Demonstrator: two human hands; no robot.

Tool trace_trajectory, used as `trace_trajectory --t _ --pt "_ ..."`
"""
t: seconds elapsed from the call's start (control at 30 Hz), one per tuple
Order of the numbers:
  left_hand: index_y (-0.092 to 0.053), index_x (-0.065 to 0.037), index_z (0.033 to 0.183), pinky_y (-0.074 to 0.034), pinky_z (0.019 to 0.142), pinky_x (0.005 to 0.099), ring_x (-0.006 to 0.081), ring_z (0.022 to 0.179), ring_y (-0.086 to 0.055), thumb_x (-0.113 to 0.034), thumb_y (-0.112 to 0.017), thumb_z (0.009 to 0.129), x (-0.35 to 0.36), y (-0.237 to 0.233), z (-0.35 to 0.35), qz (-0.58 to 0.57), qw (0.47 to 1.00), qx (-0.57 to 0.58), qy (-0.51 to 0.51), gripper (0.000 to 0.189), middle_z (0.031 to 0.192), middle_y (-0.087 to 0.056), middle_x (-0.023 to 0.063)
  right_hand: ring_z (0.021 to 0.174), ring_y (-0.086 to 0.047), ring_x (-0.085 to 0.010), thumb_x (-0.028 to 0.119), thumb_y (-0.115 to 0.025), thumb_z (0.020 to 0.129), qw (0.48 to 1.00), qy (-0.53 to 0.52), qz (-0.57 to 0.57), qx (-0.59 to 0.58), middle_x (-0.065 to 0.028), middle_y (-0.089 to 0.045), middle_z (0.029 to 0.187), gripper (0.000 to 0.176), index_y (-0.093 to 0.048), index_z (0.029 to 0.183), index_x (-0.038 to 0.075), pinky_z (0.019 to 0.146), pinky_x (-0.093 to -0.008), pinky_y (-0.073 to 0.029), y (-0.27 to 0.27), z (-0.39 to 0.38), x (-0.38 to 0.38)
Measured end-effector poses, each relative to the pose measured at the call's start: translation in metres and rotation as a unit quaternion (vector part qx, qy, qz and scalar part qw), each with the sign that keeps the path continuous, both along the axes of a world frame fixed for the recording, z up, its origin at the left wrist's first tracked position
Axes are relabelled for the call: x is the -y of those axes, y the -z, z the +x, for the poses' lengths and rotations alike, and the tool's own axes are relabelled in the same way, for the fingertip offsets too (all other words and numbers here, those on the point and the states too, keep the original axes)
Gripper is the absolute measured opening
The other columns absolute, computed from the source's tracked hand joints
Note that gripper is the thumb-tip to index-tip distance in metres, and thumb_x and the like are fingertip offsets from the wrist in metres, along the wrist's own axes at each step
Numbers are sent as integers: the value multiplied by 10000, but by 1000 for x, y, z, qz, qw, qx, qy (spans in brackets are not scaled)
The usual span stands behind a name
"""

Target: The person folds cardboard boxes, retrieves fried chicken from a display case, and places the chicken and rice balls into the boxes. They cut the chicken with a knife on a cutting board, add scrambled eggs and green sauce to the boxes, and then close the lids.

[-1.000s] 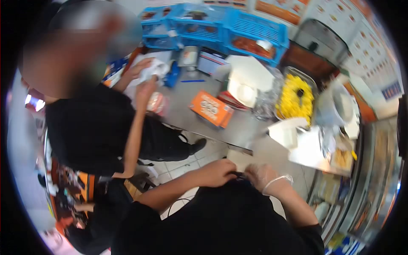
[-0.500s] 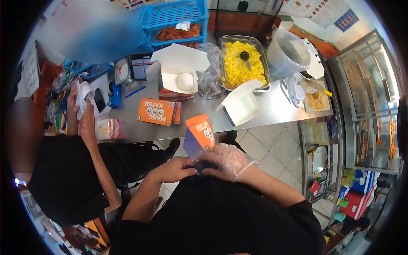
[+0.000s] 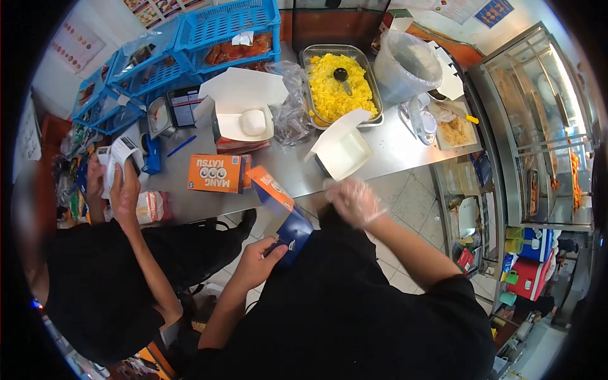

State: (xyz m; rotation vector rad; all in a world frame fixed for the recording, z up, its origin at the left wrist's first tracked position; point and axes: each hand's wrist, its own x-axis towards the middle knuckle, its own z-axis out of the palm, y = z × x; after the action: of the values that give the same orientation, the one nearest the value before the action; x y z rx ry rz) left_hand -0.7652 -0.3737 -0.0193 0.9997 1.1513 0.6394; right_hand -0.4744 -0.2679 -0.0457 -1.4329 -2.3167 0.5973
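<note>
My left hand, bare, pinches the lower edge of a blue and orange carton that stands open in front of my body. In a clear plastic glove, my right hand is off the carton, to its right, below an open white box at the counter's edge; its fingers are blurred and curled. An orange printed box lies on the counter beyond the carton. Behind it is an open white box with a round white item inside.
A steel tray of yellow rice with a black scoop stands at the back, beside a lined bin. Blue baskets are at the back left. At left, a co-worker's hands hold paper. A glass food cabinet stands at right.
My right hand has let go of the carton and moved right and up. The carton has opened and tilted in my left hand. The view has shifted slightly, and the co-worker's paper is more unfolded.
</note>
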Motion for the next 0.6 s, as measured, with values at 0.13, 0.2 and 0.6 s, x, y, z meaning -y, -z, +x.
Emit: trace_trajectory --t 0.13,0.2,0.6 --pt "-686 7 977 -457 664 383 229 695 -605 -198 -692 952 -13 32 38 198 956 -201 -77 207 765 -639 118 1021 -673 -329 146 -580 906 931 -31 297 210 -119 -712 1011 223 -735 1060 101 956 -490 -491 84 53 -54" --pt "-692 -32 975 -433 742 496 379 779 -609 -209 -712 914 -28 66 63 277 898 -316 -130 188 778 -637 139 1047 -669 -317 134 -546 908 899 -138 -27 414 -131 -707 1050 229 -725 1048 102 1037 -501 -444 88 61 -69" --pt "-523 -30 1336 -336 1127 530 470 1330 -411 -148 -733 854 -134 197 160 320 883 -337 -70 539 1422 -453 283 1145 -604 -294 130 -647 846 994 82 60 45 -94 -660 1173 325 -676 1170 126 1063 -508 -414 83 129 4"
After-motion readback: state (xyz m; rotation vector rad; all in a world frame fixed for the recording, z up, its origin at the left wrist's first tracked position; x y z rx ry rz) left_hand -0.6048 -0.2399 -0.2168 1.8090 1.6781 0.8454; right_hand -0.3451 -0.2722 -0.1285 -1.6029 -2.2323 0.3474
